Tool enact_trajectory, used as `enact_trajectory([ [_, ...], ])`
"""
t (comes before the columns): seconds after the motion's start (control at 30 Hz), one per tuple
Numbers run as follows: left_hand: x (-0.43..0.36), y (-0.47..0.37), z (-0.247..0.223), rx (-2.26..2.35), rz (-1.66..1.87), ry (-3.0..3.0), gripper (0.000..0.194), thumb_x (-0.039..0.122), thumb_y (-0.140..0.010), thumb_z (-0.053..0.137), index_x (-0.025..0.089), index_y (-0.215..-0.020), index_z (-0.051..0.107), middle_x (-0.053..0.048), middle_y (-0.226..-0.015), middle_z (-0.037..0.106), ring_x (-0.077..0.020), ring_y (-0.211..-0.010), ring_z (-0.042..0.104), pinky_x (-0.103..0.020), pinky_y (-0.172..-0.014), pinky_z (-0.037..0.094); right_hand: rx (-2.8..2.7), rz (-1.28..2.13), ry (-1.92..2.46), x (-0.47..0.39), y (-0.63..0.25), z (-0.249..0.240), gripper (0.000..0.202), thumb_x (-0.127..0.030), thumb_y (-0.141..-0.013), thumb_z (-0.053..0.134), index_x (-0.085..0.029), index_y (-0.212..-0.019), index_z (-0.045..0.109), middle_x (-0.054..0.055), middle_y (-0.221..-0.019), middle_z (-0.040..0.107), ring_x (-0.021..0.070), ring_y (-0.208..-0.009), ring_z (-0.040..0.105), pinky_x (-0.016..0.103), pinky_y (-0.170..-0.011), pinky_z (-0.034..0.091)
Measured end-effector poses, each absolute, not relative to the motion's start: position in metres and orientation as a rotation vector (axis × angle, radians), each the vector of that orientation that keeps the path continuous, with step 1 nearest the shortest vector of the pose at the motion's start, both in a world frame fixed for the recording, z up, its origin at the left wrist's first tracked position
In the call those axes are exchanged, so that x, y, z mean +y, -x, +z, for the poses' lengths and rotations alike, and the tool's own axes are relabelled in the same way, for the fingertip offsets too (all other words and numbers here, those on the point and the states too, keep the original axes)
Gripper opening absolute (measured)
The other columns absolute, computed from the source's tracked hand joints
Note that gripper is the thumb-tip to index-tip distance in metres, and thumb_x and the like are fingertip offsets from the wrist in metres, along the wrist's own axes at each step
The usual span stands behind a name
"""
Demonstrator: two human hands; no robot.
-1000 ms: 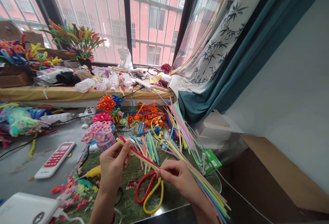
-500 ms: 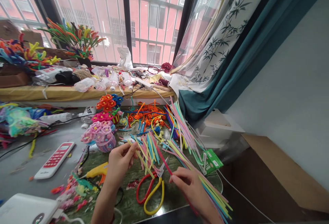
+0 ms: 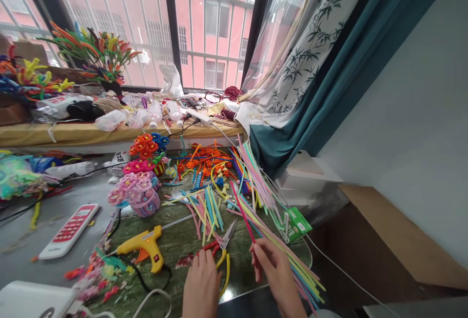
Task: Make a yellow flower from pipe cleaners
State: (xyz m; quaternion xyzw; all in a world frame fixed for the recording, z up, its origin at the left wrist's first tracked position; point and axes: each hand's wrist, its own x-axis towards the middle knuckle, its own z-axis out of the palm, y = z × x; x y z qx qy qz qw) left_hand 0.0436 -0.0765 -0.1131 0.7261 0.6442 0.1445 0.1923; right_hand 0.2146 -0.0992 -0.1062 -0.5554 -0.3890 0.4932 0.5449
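Bold dark Chinese characters mark a white-labelled bottle, turned too far for us to read surely; we also see white lettering on a green packet and print on a yellow glue gun, both too small to decipher.

The tabletop looked glossy, its dark green surface throwing back light. The scissors had smooth, shiny metal blades and plastic-looking handles. The glue gun was smooth yellow plastic, the remote white plastic, and the teal curtain soft, folded cloth.
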Motion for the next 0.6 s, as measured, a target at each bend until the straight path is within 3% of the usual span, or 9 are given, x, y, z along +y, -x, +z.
enact_trajectory([
  [0.1,-0.078,-0.052,-0.123,1.812,0.333,-1.996,0.040,-0.005,-0.084,0.036,0.004,-0.108,0.067,-0.020,-0.105,0.066,-0.0341,-0.106,0.061,-0.048,-0.096,0.042,-0.951,1.196,1.340,-0.097,-0.214,-0.114,0.045,-0.062,-0.084,0.064,-0.017,-0.079,0.065,-0.005,-0.055,0.045,0.0092,-0.043,0.039,0.019,-0.041,0.028],
  [0.2,-0.072,-0.048,-0.126,1.751,0.336,-1.883,0.046,-0.009,-0.075,0.039,0.008,-0.111,0.063,-0.016,-0.105,0.066,-0.0295,-0.103,0.063,-0.039,-0.090,0.045,-0.981,1.142,1.351,-0.097,-0.216,-0.115,0.044,-0.060,-0.085,0.064,-0.017,-0.078,0.066,-0.004,-0.056,0.044,0.0112,-0.050,0.042,0.021,-0.046,0.032],
  [0.27,-0.073,-0.041,-0.128,1.658,0.384,-1.805,0.040,-0.007,-0.071,0.045,0.012,-0.103,0.061,-0.011,-0.100,0.065,-0.0259,-0.096,0.064,-0.033,-0.082,0.045,-0.971,1.094,1.367,-0.098,-0.217,-0.114,0.045,-0.061,-0.084,0.064,-0.016,-0.077,0.066,-0.004,-0.057,0.045,0.0118,-0.050,0.041,0.022,-0.047,0.033],
  [0.33,-0.077,-0.035,-0.130,1.540,0.447,-1.716,0.024,0.000,-0.071,0.050,0.017,-0.086,0.056,-0.003,-0.080,0.060,-0.0212,-0.079,0.061,-0.029,-0.074,0.043,-0.940,1.024,1.391,-0.100,-0.219,-0.114,0.043,-0.059,-0.085,0.063,-0.017,-0.078,0.067,-0.003,-0.059,0.047,0.0124,-0.051,0.042,0.023,-0.049,0.033],
  [0.43,-0.088,-0.031,-0.133,1.337,0.555,-1.544,0.012,0.019,-0.077,0.056,0.022,-0.073,0.045,0.005,-0.064,0.042,-0.0142,-0.060,0.048,-0.025,-0.059,0.037,-0.914,0.938,1.424,-0.101,-0.221,-0.114,0.040,-0.056,-0.087,0.063,-0.017,-0.082,0.069,-0.002,-0.060,0.051,0.0135,-0.053,0.044,0.023,-0.050,0.035],
  [0.53,-0.098,-0.033,-0.133,1.174,0.671,-1.374,0.035,0.056,-0.082,0.054,0.023,-0.079,0.044,0.005,-0.070,0.041,-0.0102,-0.054,0.038,-0.023,-0.052,0.036,-0.953,0.892,1.436,-0.098,-0.223,-0.111,0.038,-0.054,-0.086,0.064,-0.017,-0.083,0.071,-0.001,-0.061,0.055,0.0150,-0.054,0.046,0.024,-0.050,0.037],
  [0.6,-0.103,-0.034,-0.131,1.111,0.731,-1.291,0.054,0.075,-0.074,0.054,0.023,-0.084,0.045,0.004,-0.074,0.044,-0.0089,-0.052,0.036,-0.022,-0.050,0.036,-1.001,0.867,1.438,-0.094,-0.223,-0.104,0.037,-0.053,-0.086,0.064,-0.017,-0.083,0.072,0.002,-0.065,0.061,0.0166,-0.058,0.050,0.025,-0.053,0.040],
])
